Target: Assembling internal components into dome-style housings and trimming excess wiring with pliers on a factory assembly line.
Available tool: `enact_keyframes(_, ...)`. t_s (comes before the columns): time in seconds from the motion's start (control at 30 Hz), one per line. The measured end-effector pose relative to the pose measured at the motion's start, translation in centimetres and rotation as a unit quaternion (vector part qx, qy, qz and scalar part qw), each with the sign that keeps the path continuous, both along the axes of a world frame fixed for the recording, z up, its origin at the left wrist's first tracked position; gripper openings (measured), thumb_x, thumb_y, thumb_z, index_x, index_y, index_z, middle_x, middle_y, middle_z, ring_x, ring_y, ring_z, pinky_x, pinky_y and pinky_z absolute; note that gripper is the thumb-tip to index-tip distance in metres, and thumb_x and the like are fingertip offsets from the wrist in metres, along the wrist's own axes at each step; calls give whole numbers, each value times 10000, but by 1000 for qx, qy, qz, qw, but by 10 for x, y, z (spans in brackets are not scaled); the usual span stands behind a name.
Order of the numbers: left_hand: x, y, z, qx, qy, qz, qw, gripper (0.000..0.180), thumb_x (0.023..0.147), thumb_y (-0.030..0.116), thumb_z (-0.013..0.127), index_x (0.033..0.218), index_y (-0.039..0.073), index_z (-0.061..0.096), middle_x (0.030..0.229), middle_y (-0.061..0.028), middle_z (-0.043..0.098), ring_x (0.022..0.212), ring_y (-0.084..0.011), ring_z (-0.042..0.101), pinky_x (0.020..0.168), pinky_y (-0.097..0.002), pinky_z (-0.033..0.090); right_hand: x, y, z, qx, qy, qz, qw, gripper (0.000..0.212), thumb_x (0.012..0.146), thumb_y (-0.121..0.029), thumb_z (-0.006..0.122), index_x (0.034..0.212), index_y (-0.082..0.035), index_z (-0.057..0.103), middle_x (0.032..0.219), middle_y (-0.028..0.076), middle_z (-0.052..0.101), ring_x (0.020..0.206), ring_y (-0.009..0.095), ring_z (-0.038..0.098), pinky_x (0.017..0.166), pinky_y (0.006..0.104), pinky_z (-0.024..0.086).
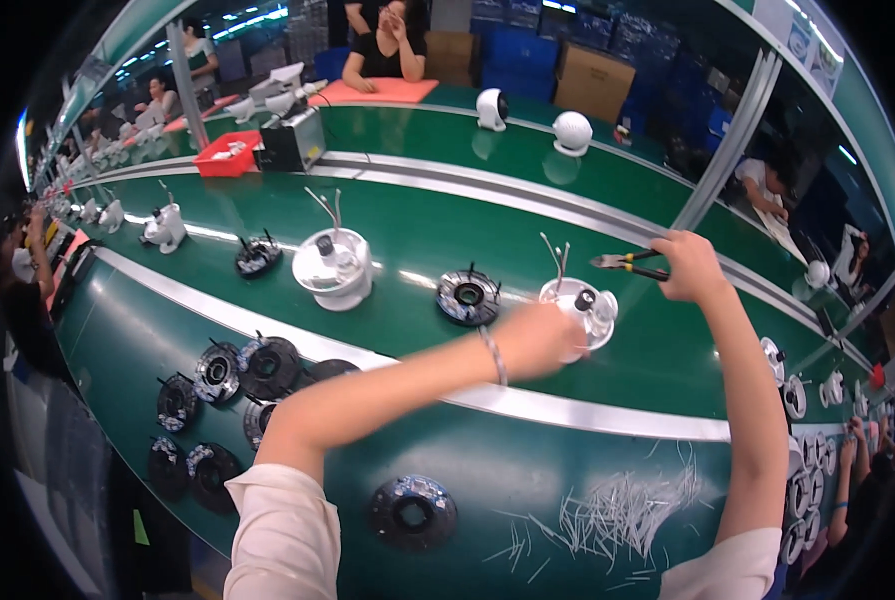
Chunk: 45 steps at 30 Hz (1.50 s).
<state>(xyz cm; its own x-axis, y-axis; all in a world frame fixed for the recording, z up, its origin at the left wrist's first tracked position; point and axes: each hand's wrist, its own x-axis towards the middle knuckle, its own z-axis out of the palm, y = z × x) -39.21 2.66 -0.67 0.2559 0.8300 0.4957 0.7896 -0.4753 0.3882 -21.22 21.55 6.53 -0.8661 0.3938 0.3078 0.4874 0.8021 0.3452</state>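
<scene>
My right hand grips a pair of cutting pliers with yellow and black handles, their jaws pointing left above the green belt. Blurred by motion, my left hand is at the near side of a white round housing; its fingers are too smeared to read. White wires stick up from that housing, and a dark cylindrical part sits inside. Left of it lies a black ring-shaped part with a circuit board. Farther left stands another white housing, also with wires rising from it.
On the near green table are several black round parts, a single black disc and a heap of thin white strips. A metal rail edges the belt. Beyond stand a red bin and white devices. People work around the line.
</scene>
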Motion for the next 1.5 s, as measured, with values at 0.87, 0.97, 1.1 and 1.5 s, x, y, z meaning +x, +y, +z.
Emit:
enact_keyframes(0.87,-65,-178,-59,-34,307,65,949,199,670,186,563,794,32,538,691,-36,524,695,-172,528,564,-293,418,-109,-113,73,25,21,176,984,378,480,-66,629,855,-57,587,724,90,518,746,266,535,628,351,445)
enact_keyframes(0.97,-78,-194,-40,-100,202,5,974,244,684,276,612,700,41,549,642,-56,545,651,-219,563,538,-323,447,-161,-124,52,16,-8,215,976,330,494,-72,630,821,-60,590,737,86,528,747,259,539,638,344,454)
enact_keyframes(1.1,-127,-166,-13,25,23,58,998,77,695,153,602,734,89,587,639,-85,577,589,-233,569,521,-328,458,-215,-129,27,25,-39,211,976,359,490,-66,634,845,-50,582,743,96,519,737,265,523,628,347,435)
enact_keyframes(1.5,-238,-63,-37,8,78,210,974,174,685,160,622,842,86,612,1029,-50,547,984,-230,488,822,-343,422,-269,-111,-2,52,-137,94,985,424,474,-114,658,888,-75,574,858,80,518,863,225,491,732,313,387)
